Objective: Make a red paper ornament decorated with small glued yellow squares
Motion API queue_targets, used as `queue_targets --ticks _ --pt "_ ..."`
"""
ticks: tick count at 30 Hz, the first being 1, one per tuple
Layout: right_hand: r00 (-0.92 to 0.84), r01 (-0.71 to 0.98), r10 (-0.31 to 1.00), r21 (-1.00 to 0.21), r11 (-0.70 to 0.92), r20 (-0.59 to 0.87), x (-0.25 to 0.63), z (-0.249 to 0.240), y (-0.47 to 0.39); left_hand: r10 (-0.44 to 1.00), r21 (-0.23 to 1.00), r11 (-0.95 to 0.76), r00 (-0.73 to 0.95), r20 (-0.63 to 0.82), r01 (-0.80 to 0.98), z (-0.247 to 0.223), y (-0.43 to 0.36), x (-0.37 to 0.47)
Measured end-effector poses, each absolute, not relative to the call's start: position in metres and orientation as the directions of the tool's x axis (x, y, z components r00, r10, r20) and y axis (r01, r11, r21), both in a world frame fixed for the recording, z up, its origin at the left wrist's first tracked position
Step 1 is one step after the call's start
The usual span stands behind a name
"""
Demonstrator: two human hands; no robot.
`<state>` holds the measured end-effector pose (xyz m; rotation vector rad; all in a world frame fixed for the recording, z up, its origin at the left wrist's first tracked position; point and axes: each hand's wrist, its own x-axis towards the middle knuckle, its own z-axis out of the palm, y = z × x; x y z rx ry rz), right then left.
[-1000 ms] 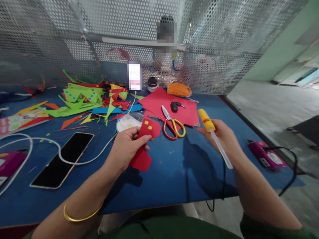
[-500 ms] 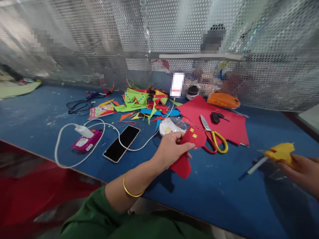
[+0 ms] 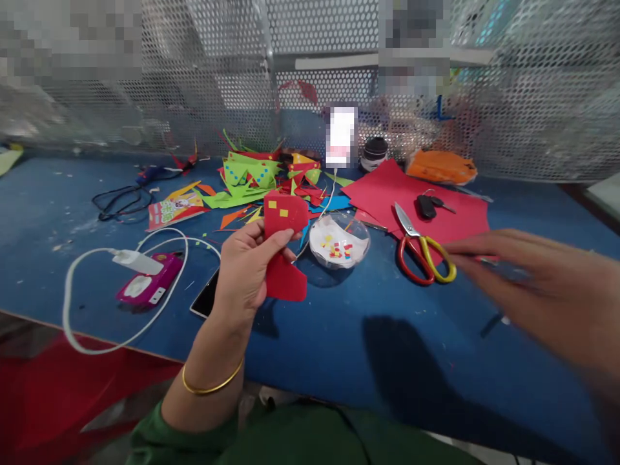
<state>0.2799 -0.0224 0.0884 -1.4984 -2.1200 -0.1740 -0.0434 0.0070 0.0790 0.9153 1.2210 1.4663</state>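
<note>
My left hand (image 3: 245, 271) grips a folded red paper cutout (image 3: 285, 282) between thumb and fingers. Two small yellow squares (image 3: 278, 209) are on the cutout's upper part. Nothing shows in my right hand (image 3: 542, 284), which is blurred, its fingers stretched out toward the left beside the yellow handle of the scissors (image 3: 411, 234). Left of the scissors stands a clear bowl (image 3: 364, 248) with white paper and small red, yellow and blue bits (image 3: 338, 250). Beneath my right hand, the glue gun is mostly hidden; a bit of its glue stick (image 3: 505, 320) may show.
Red paper sheets (image 3: 375, 192) lie behind the scissors, with keys (image 3: 427, 206) on top. Green paper pieces (image 3: 249, 175) and scraps pile up at the back. A phone (image 3: 206, 296), a purple power socket (image 3: 150, 281) and a looping white cable (image 3: 66, 303) occupy the left. A perforated screen (image 3: 324, 26) closes off the back.
My right hand has let go of the yellow glue gun and moved left toward the scissors. My left hand with the red cutout has shifted left and up, uncovering the bowl.
</note>
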Motion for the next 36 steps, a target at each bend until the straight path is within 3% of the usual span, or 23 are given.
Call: queue_targets --ticks 3,11,25,36 --pt "-0.429 0.799 0.801 -0.240 0.552 0.417 0.208 0.085 0.009 0.972 0.971 0.030 -0.221 -0.084 -0.236 0.074 0.009 -0.044" --pt "-0.547 0.820 0.828 -0.116 0.560 0.125 0.151 0.046 0.095 0.971 0.945 0.070 -0.197 -0.138 -0.321 0.072 0.008 -0.044" --pt "-0.638 0.756 0.766 -0.128 0.642 0.071 0.147 0.047 0.102 0.976 0.961 0.078 -0.174 -0.127 -0.264 0.067 0.006 -0.045" --pt "-0.658 0.753 0.753 0.024 0.658 -0.016 0.141 0.054 0.109 0.977 0.948 0.090 -0.157 -0.143 -0.304 0.068 0.007 -0.044"
